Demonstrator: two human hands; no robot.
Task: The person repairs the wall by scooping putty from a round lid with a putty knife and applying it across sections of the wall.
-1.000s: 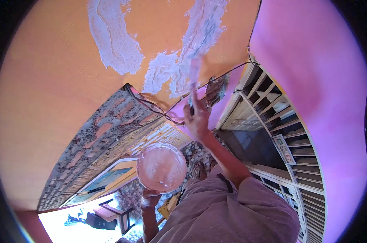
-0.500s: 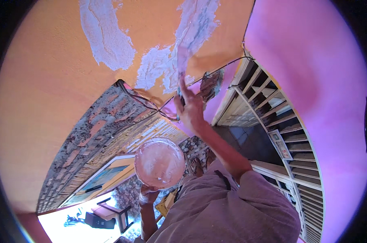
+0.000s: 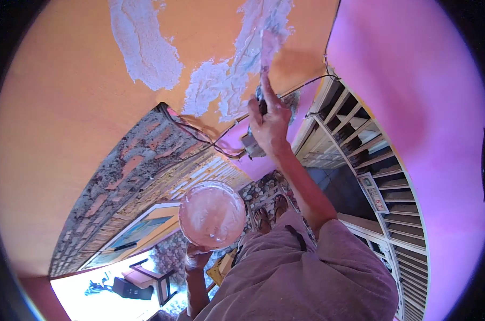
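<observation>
My right hand [image 3: 272, 125] grips a putty knife [image 3: 268, 51], index finger stretched along it. The pinkish, filler-smeared blade lies against a pale streak of filler [image 3: 248, 53] on the orange wall [image 3: 210, 32]. A second filler streak [image 3: 146, 51] runs down the wall further left. Lower down, my left hand [image 3: 198, 258] holds up a round tub [image 3: 212, 215] by its near edge. Its inside is coated with pinkish-white filler. The fingers under the tub are mostly hidden.
Dark cables [image 3: 199, 139] run along the wall's lower edge, beside exposed brick [image 3: 119, 166]. To the right are a barred gate [image 3: 384, 160] and a pink wall [image 3: 440, 107]. Below lie my sandalled feet [image 3: 269, 214] on pebbled ground, with a chair [image 3: 157, 283] at lower left.
My right hand and the putty knife have moved up and to the right along the filler streak. The left hand and tub have hardly moved.
</observation>
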